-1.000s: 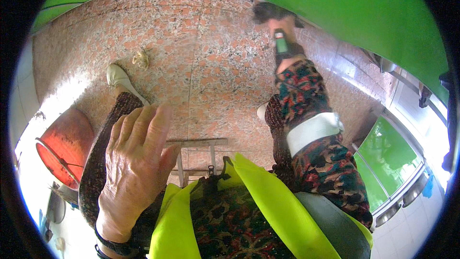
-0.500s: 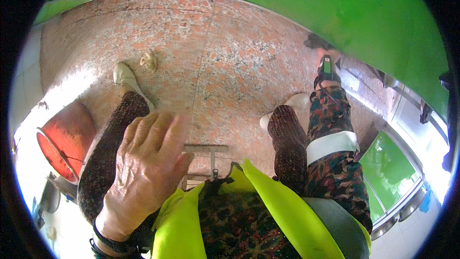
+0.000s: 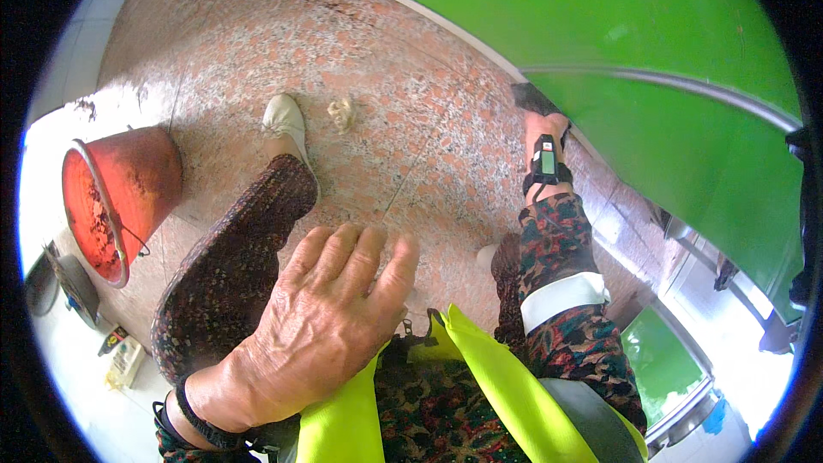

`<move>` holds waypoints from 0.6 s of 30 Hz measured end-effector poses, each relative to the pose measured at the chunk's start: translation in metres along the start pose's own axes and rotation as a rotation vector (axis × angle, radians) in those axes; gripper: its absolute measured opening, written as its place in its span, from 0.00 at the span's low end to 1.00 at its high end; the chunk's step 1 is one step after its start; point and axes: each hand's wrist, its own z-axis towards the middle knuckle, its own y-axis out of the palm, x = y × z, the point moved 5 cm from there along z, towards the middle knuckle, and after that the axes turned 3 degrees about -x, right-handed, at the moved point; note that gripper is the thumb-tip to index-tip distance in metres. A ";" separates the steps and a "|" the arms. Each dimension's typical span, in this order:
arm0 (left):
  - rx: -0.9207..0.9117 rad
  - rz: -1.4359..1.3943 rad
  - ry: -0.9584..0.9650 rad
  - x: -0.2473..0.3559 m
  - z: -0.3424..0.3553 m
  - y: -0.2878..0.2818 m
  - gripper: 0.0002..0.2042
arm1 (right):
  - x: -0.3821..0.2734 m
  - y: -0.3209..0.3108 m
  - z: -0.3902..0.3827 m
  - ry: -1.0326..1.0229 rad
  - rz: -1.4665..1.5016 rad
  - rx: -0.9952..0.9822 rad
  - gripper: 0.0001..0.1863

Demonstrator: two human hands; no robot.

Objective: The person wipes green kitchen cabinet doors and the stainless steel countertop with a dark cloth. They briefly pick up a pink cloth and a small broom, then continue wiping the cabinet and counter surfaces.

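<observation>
My left hand (image 3: 339, 313) is in front of my body at lower centre, back upward, near my left thigh. Its fingers are stretched out and nothing shows in it. At the right, my right hand (image 3: 545, 130) reaches down beside the edge of a glossy green panel (image 3: 651, 26). Its fingers are closed on a dark grey, rag-like piece (image 3: 533, 99), which lies against the pink speckled floor (image 3: 411, 94) where the panel begins. A wrist device (image 3: 547, 163) with a small screen sits on that arm. The fingertips are partly hidden.
An orange bucket (image 3: 141, 180) with reddish stains inside stands tilted in view at the left. A pale crumpled scrap (image 3: 341, 114) lies beside my shoe (image 3: 285, 120). Dark round pans (image 3: 73, 287) and a small packet (image 3: 126, 364) are at lower left. A metal-framed green panel (image 3: 667, 364) stands lower right.
The view has turned, so the bucket, shoe and scrap sit differently. My right hand, with the dark piece, appears further left and nearer. My left hand appears further right and lower, still open.
</observation>
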 end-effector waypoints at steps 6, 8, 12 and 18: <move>0.010 -0.003 -0.029 -0.025 -0.019 -0.009 0.24 | -0.092 0.096 0.003 -0.374 -0.241 -0.124 0.13; 0.027 -0.011 -0.047 -0.032 -0.022 -0.013 0.24 | -0.121 0.131 0.007 -0.441 0.372 -0.209 0.14; 0.029 -0.029 -0.070 -0.046 -0.024 -0.017 0.24 | -0.168 0.206 0.011 -0.145 1.208 -0.343 0.18; 0.000 -0.054 -0.108 -0.058 -0.019 -0.017 0.23 | -0.256 0.253 -0.021 -0.532 0.259 -0.427 0.30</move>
